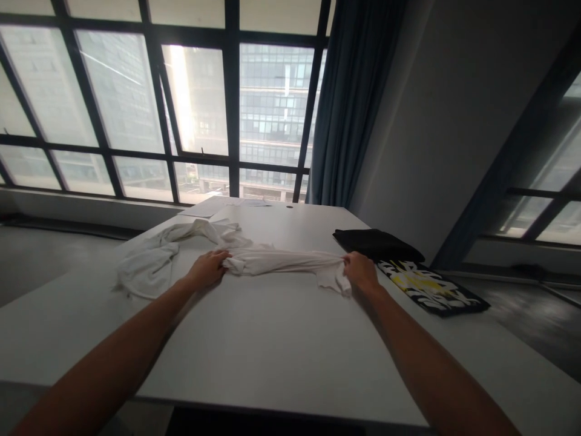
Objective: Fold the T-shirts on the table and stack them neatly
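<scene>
A crumpled white shirt [284, 260] is stretched sideways between my two hands over the white table. My left hand [209, 268] has its fingers closed on the shirt's left part. At the other end, my right hand [361, 270] grips the fabric near a corner, and a short flap hangs down beside it onto the tabletop. More rumpled white cloth [149, 260] lies to the left, behind my left forearm. Whether it belongs to the same shirt I cannot tell.
On the right of the white table [272, 345] lie a folded black cloth [379, 243] and a folded black garment with a white and yellow print [429, 284]. Papers [204, 209] rest near the far edge. Beyond are windows and a blue curtain [354, 103].
</scene>
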The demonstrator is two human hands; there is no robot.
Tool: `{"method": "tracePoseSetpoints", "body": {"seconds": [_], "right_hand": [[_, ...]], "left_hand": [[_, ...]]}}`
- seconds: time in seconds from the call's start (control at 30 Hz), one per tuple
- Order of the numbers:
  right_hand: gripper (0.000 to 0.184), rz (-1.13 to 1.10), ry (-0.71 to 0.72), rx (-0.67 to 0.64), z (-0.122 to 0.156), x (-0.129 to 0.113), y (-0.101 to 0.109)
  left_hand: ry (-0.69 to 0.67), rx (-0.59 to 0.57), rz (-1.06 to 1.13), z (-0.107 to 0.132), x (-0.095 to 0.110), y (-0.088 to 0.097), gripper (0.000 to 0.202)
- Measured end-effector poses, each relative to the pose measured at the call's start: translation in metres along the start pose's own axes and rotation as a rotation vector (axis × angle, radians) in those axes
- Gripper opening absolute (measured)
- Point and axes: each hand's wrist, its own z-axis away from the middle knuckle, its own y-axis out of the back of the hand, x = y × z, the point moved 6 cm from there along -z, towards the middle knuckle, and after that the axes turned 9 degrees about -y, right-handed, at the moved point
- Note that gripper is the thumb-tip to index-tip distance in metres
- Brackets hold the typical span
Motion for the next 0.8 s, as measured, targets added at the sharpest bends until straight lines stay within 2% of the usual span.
{"method": "tracePoseSetpoints", "body": {"seconds": [0.07,0.1,0.17,0.23,0.33,0.43,0.6,0.67,0.77,0.8], "right_hand": [[0.033,-0.039,-0.121,0.045,-0.007,0.022,0.006],[0.036,-0.074,-0.135,0.067,-0.007,0.028,0.008],[0.041,-0.153,-0.064,0.08,-0.005,0.027,0.008],[0.041,-0.212,0.059,0.007,0.0,0.016,0.002],[0.037,-0.176,0.17,-0.212,0.012,-0.001,-0.012],[0.035,-0.012,0.122,-0.34,0.02,-0.006,-0.017],[0.057,0.18,-0.106,-0.333,0.021,0.006,-0.008],[0.062,0.207,-0.161,-0.322,0.019,0.012,-0.005],[0.062,0.216,-0.228,-0.305,0.015,0.019,0.0],[0.06,0.211,-0.241,-0.299,0.013,0.02,0.002]], "left_hand": [[-0.1,-0.007,0.185,-0.003,0.018,-0.008,0.049],[-0.14,-0.02,0.247,-0.005,0.027,-0.012,0.048],[-0.195,-0.048,0.302,-0.007,0.044,-0.021,0.047],[-0.237,-0.073,0.315,-0.007,0.056,-0.026,0.048],[-0.289,-0.101,0.323,-0.007,0.06,-0.026,0.052],[-0.222,-0.111,0.245,-0.008,0.04,-0.017,0.056],[0.088,-0.09,-0.03,-0.008,-0.016,0.012,0.047],[0.22,0.017,-0.076,-0.006,-0.035,0.032,0.043],[0.439,0.24,-0.034,0.007,-0.063,0.063,0.044],[0.464,0.266,-0.026,0.011,-0.069,0.069,0.047]]}}
